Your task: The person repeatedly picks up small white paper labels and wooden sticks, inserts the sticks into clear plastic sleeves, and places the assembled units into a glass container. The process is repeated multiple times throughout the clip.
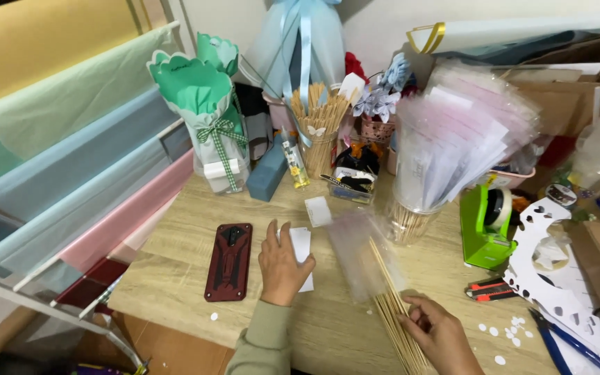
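Even, soft indoor light from above; short faint shadows under the hands. Mild glare on clear plastic sleeves [463, 132], upper right. Centre slightly motion-blurred; wide-angle bending at left edge.

A pale wood-grain counter [189, 243] stands against a white wall [383, 28]. On the left, a rack [71, 208] holds pastel paper rolls [57, 104] under soft indoor light.

Left hand [282, 267] lies flat on a white paper slip [302, 251]; a red-cased phone [229, 261] sits just beside it on the outer side. Right hand [441, 335] grips a bundle of wooden skewers [392, 309], apparently sleeved in a blurred clear plastic bag [357, 258]. Beyond the right hand stands a green tape dispenser [484, 229].
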